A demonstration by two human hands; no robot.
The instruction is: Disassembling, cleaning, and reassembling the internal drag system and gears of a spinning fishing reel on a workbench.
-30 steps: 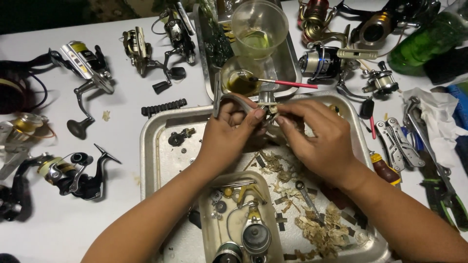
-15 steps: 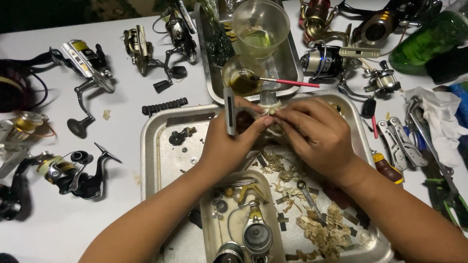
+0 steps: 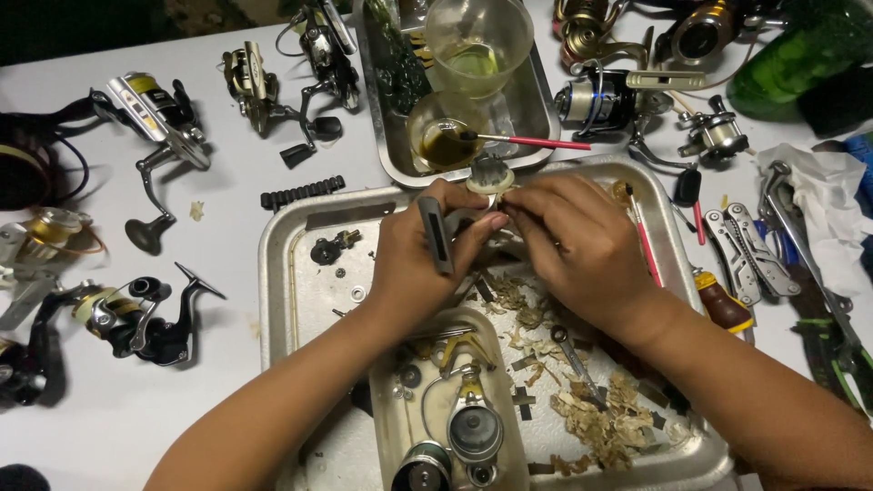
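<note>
- Left hand (image 3: 427,259): clamped on one grey flat tool (image 3: 436,235).
- Right hand (image 3: 582,245): pinching one small toothed part (image 3: 489,173), at far edge of metal tray (image 3: 282,273).
- Two brushes (image 3: 527,141) near.

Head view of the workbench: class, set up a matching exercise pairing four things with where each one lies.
Things:
1. grey tool
2. red-handled brush
3. folding multi-tool
4. black grooved bar

Places:
A. on the white table, right of the big tray
B. in the left hand
C. tip in a glass dish of oil
D. on the table, just above the big tray's left corner

Pairs: 1-B, 2-C, 3-A, 4-D
</note>
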